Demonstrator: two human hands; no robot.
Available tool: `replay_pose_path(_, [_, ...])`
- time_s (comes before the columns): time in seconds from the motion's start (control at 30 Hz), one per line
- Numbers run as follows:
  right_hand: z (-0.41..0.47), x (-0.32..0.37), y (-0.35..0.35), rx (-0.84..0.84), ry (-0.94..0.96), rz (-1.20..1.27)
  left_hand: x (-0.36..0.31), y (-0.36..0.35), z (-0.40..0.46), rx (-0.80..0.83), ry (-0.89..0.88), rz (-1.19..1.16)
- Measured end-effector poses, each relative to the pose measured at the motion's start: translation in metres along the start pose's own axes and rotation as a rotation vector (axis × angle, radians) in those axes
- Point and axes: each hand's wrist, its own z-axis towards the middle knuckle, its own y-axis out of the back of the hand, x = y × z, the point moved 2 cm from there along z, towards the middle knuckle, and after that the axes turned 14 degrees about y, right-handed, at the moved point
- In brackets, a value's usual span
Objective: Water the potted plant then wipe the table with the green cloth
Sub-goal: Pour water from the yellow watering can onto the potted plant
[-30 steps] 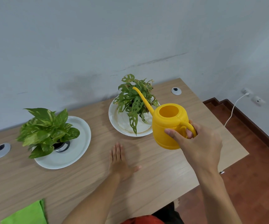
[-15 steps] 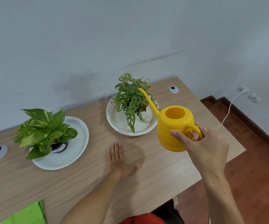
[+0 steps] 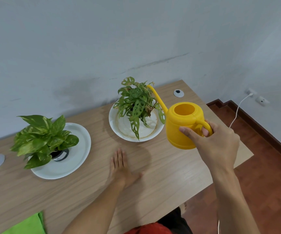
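On the table [image 3: 161, 174], the left hand [image 3: 121, 168] lies flat at centre. A plant [image 3: 136, 103] on a plate [image 3: 119, 130] stands at its 12 o'clock; a second plant [image 3: 42, 139] on its plate [image 3: 79, 157] at 9. The can [image 3: 180, 130], held off the table by the right hand [image 3: 219, 146], is at 2, spout [image 3: 158, 98] over the first plant. The cloth [image 3: 26, 225] lies at 7.

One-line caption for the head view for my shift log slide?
Right hand holds yellow watering can by its handle, spout at holey-leaved plant; left hand flat on table.
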Motion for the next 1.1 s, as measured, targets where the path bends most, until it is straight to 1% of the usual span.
replay_pose_path(0.3, [0.014,0.006,-0.004,-0.005,-0.015,-0.003,0.001,0.0,0.0,-0.009,-0.011,0.002])
replay_pose_path(0.57, [0.022,0.007,-0.013,-0.01,0.012,-0.028,0.001,-0.001,0.002,-0.007,-0.015,-0.028])
replay_pose_path(0.73, [0.015,0.006,-0.02,-0.026,0.034,0.041,0.002,0.0,0.002,-0.004,-0.017,-0.037])
replay_pose_path(0.87, [0.006,0.004,-0.028,-0.012,0.025,0.116,0.006,0.0,0.0,-0.068,-0.055,-0.069])
replay_pose_path(0.97, [0.002,0.01,-0.035,0.016,0.032,0.156,0.018,0.001,-0.003,-0.163,-0.006,-0.083])
replay_pose_path(1.1, [-0.005,0.022,-0.046,0.062,0.048,0.204,0.037,-0.001,-0.006,-0.197,0.043,-0.098])
